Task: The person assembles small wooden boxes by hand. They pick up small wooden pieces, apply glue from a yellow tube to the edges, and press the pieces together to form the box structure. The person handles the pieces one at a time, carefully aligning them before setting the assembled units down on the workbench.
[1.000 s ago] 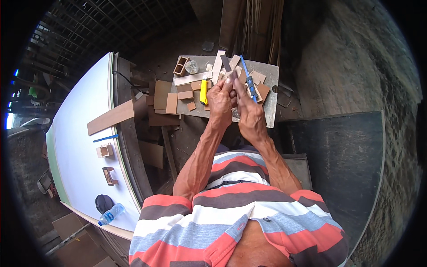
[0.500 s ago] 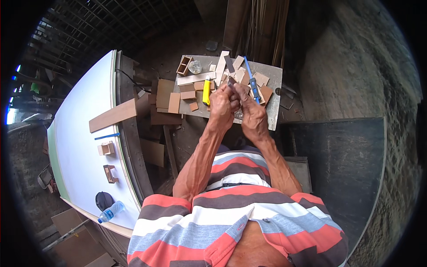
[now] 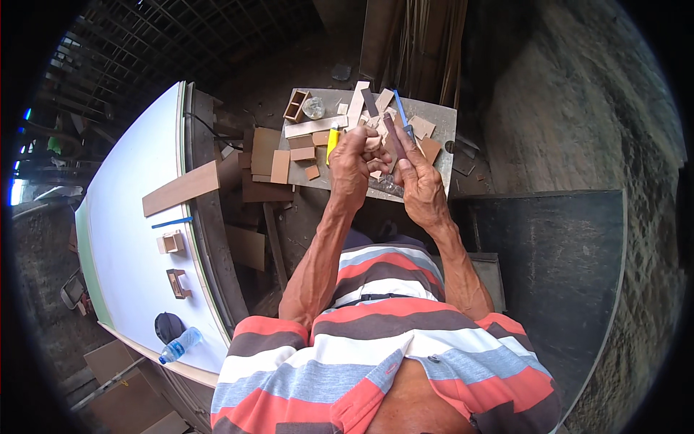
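Right hand (image 3: 423,186): my fingers are closed on the brown strip (image 3: 392,134), pinching its near end between thumb and forefinger.
Strip's place: it juts beyond my right fingertips, over the work board (image 3: 442,172), its far end leaning leftward.
Left hand (image 3: 351,165): my fingers curl just left of the strip; I cannot tell whether they touch it or grip something small.
Strip's look: narrow, straight, dark reddish brown, darker than the pale wood pieces (image 3: 357,105) lying beyond.
Yellow tool (image 3: 333,139): beside my left hand, partly hidden by it.
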